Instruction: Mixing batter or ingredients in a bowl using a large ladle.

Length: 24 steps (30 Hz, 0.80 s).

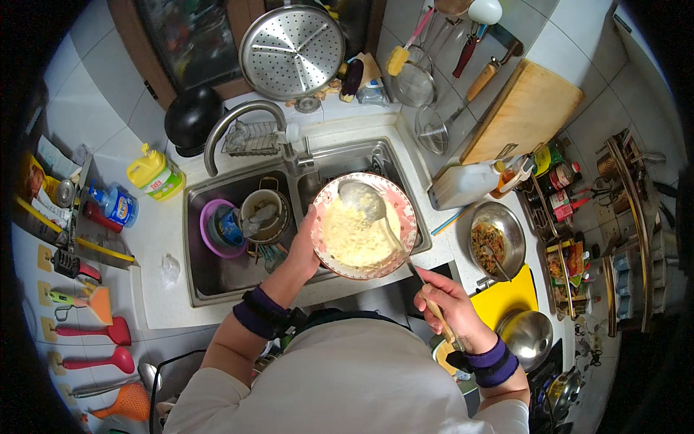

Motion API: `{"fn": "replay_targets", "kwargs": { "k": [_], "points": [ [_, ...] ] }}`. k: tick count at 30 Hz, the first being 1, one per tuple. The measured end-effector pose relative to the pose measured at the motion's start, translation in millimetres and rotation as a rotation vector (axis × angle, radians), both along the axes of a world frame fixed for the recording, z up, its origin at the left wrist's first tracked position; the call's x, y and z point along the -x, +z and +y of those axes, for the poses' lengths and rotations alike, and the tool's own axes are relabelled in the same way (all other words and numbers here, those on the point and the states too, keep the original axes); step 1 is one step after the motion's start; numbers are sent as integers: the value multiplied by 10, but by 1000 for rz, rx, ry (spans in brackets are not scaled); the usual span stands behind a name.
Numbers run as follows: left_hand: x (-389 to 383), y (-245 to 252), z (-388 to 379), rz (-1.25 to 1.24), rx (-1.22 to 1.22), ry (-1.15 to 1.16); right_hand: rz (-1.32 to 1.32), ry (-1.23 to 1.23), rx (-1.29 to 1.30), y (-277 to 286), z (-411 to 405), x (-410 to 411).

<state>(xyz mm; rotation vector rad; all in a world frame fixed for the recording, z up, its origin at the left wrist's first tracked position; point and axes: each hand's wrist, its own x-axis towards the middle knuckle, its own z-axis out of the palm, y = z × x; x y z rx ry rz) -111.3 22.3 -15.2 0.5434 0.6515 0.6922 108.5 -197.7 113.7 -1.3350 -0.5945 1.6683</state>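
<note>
My left hand (303, 249) grips the left rim of a patterned bowl (404, 206) with pink flowers inside. Pale yellow, lumpy batter-like food (352, 238) fills much of it. The bowl is held up over the front of the right sink basin. In my right hand (447, 304) is the wooden handle of a metal ladle (364, 199), whose head rests in the yellow food at the far side of the bowl. Part of the ladle's head is coated with the mixture.
Left of the bowl, the sink basin (211, 282) holds a purple basin (209, 238) and a pot (263, 206). A curved faucet (238, 111) rises behind. On the right counter stand a steel bowl (512, 228) of chopped food with a spoon, a yellow board (523, 293) and a plastic jug (463, 184).
</note>
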Motion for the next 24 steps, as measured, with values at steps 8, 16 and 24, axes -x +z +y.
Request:
{"fn": "replay_targets", "kwargs": {
  "k": [8,16,24],
  "points": [
    [-1,-109,36,-19,0,-15,18,2,2,5,-56,37],
    [-1,-29,24,-8,1,33,86,27,41,94,-121,35],
    [-14,11,3,18,-48,11,44,-25,16,51,-121,7]
  ]
}}
